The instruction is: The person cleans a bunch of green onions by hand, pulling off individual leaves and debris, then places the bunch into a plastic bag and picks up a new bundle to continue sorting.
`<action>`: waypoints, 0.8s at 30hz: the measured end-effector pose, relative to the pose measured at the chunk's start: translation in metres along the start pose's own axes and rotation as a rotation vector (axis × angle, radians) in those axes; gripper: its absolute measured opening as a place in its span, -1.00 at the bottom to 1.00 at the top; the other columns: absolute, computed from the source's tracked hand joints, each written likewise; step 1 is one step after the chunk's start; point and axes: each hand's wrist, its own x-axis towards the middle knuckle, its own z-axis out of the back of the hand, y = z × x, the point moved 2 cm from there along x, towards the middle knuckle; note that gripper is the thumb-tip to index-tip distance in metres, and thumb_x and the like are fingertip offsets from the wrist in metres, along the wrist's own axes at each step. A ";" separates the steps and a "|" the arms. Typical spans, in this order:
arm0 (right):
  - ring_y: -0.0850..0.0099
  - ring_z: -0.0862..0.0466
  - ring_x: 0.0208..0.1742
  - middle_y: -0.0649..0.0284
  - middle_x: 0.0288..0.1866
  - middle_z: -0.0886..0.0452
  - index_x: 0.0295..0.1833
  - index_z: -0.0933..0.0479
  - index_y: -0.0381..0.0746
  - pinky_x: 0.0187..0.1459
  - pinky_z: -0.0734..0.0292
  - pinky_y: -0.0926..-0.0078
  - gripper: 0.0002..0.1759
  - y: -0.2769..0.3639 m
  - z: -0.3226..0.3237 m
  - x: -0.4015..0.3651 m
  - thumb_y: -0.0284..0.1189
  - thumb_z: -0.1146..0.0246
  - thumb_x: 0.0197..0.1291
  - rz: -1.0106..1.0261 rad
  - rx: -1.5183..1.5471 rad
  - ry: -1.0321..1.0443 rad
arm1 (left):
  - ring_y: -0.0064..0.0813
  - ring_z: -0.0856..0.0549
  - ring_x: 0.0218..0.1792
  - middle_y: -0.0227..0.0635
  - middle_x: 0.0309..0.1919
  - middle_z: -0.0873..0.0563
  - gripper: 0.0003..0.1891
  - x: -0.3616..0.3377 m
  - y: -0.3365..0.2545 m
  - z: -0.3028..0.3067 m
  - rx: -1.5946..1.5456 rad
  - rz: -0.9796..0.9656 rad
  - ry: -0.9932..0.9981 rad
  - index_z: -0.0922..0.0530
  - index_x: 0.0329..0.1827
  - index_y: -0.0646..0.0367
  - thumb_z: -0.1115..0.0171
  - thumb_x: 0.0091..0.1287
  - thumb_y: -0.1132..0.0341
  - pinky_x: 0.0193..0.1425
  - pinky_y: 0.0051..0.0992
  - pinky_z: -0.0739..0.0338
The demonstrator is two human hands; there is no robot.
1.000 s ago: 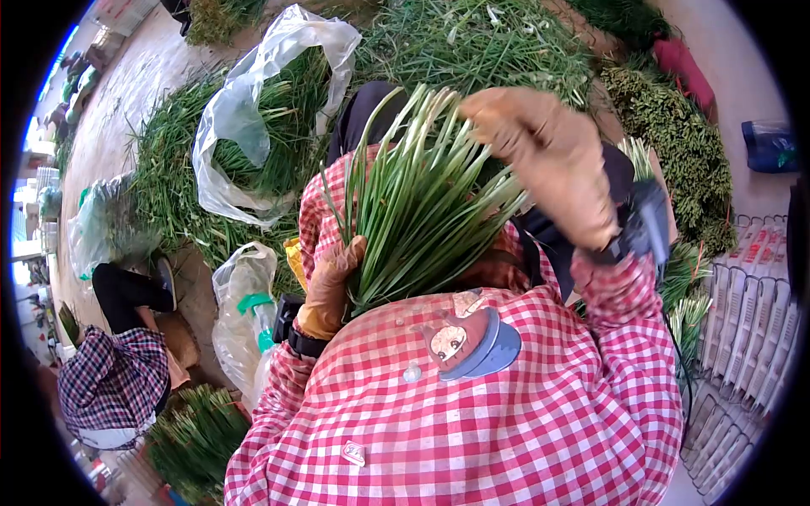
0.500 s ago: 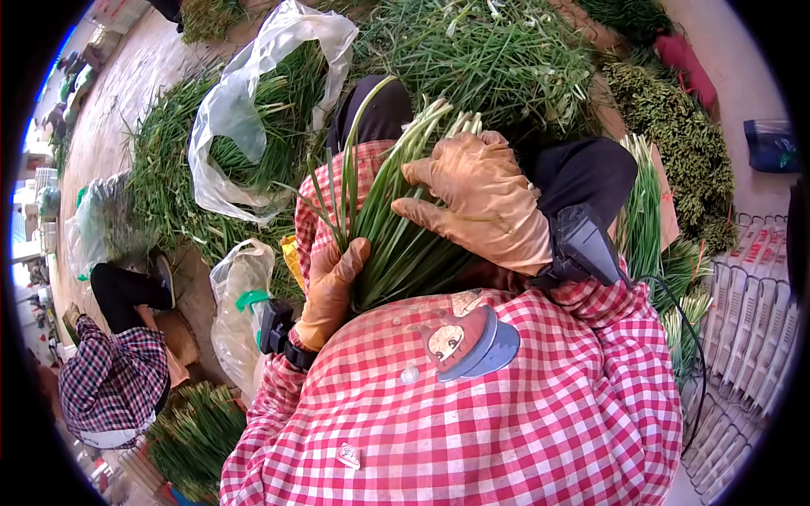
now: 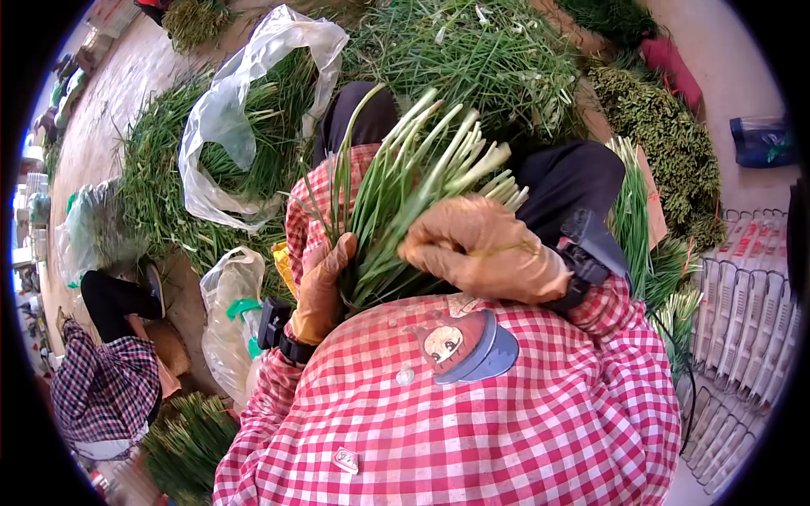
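Note:
A bunch of long green stalks with pale ends (image 3: 430, 160) lies across my lap, its pale ends fanned toward the top right. My left hand (image 3: 322, 282), in an orange-brown glove, is wrapped round the left side of the bunch, thumb up. Over the bunch's right side is my gloved right hand (image 3: 485, 251), its fingers curled inward against the leaves and slightly blurred; whether they pinch any stalks is hidden. A clear plastic bag (image 3: 221, 118) lies beyond my left knee on a heap of green stalks (image 3: 160, 160).
Another large green heap (image 3: 472, 63) lies ahead. Bundled stalks (image 3: 629, 211) stand right of my knee, near white plastic crates (image 3: 747, 325). A second plastic bag (image 3: 228, 325) is beside my left arm. A co-worker in a checked shirt (image 3: 105, 388) sits at the left.
My right hand has moved down from the pale ends to the leaves, its fingers now curled. The pale ends are uncovered and spread wider. My left hand stays at the bunch's left side.

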 end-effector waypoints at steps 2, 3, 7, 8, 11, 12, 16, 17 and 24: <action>0.46 -0.56 -0.42 0.23 -0.44 -0.59 -0.25 -0.57 -0.31 -0.36 -0.46 0.44 -0.73 0.006 0.007 -0.012 -0.28 -0.24 0.20 -0.188 0.286 0.198 | -0.45 -0.70 -0.20 -0.27 -0.11 -0.69 -0.59 0.008 0.005 0.004 -0.074 0.019 0.081 -0.49 0.13 0.25 -0.22 0.33 0.17 -0.07 -0.48 -0.60; 0.50 -0.54 -0.43 0.26 -0.44 -0.58 -0.23 -0.56 -0.31 -0.38 -0.44 0.49 -0.74 0.009 0.016 -0.015 -0.29 -0.24 0.22 -0.193 0.339 0.294 | -0.45 -0.70 -0.20 -0.27 -0.11 -0.69 -0.59 0.007 0.002 -0.002 -0.096 0.034 0.104 -0.49 0.13 0.25 -0.22 0.33 0.17 -0.07 -0.49 -0.60; 0.66 -0.41 -0.56 0.36 -0.45 -0.51 -0.15 -0.54 -0.32 -0.59 -0.29 0.71 -0.78 -0.003 0.043 -0.033 -0.37 -0.11 0.34 0.085 1.039 0.306 | -0.47 -0.68 -0.11 -0.30 0.01 -0.64 -0.47 0.044 0.048 0.058 -0.145 0.093 0.085 -0.37 0.28 0.23 -0.22 0.33 0.16 -0.03 -0.52 -0.59; 0.66 -0.38 -0.60 0.37 -0.50 -0.48 -0.13 -0.53 -0.32 -0.64 -0.33 0.71 -0.79 -0.008 0.050 -0.032 -0.38 -0.12 0.34 0.223 1.137 0.199 | -0.48 -0.67 -0.08 -0.31 0.04 -0.63 -0.45 0.045 0.048 0.057 -0.154 0.087 0.057 -0.34 0.31 0.23 -0.22 0.33 0.16 0.00 -0.53 -0.57; 0.54 -0.44 -0.45 0.22 -0.33 -0.52 -0.20 -0.51 -0.36 -0.48 -0.42 0.52 -0.78 -0.007 0.080 -0.033 -0.45 -0.01 0.30 0.414 1.333 0.012 | -0.56 -0.60 -0.03 -0.40 0.06 -0.60 -0.35 0.053 0.045 0.062 0.031 0.017 0.467 -0.29 0.37 0.20 -0.32 0.24 0.21 0.08 -0.58 -0.47; 0.50 -0.46 -0.40 0.17 -0.28 -0.53 -0.22 -0.50 -0.37 -0.43 -0.45 0.45 -0.77 -0.005 0.099 -0.037 -0.47 0.03 0.29 0.454 1.403 -0.042 | -0.58 -0.60 -0.05 -0.41 0.05 -0.60 -0.34 0.057 0.048 0.070 0.083 -0.041 0.574 -0.29 0.36 0.20 -0.35 0.22 0.23 0.07 -0.60 -0.46; 0.46 -0.49 -0.31 0.21 -0.26 -0.54 -0.17 -0.50 -0.43 -0.30 -0.45 0.38 -0.77 -0.046 0.182 -0.068 -0.49 -0.01 0.25 0.548 1.511 -0.337 | -0.72 -0.61 -0.26 -0.47 -0.17 -0.67 -0.40 0.033 0.024 0.028 0.217 0.094 0.280 -0.43 0.26 0.20 -0.42 0.13 0.39 -0.18 -0.71 -0.49; 0.48 -0.51 -0.29 0.28 -0.31 -0.56 -0.08 -0.51 -0.45 -0.32 -0.45 0.40 -0.73 -0.051 0.193 -0.064 -0.46 -0.05 0.26 0.548 1.480 -0.383 | -0.69 -0.62 -0.31 -0.47 -0.26 -0.69 -0.43 0.032 0.026 0.029 0.211 0.088 0.230 -0.46 0.23 0.21 -0.42 0.12 0.41 -0.19 -0.69 -0.50; 0.39 -0.64 -0.35 0.20 -0.35 -0.67 0.08 -0.56 -0.19 -0.27 -0.57 0.50 -0.68 -0.059 0.077 -0.003 -0.31 -0.21 0.26 -0.149 -0.119 -0.431 | -0.56 -0.67 -0.24 -0.33 -0.18 -0.69 -0.52 0.020 -0.002 -0.018 0.179 0.066 0.015 -0.49 0.15 0.26 -0.38 0.12 0.46 -0.06 -0.56 -0.57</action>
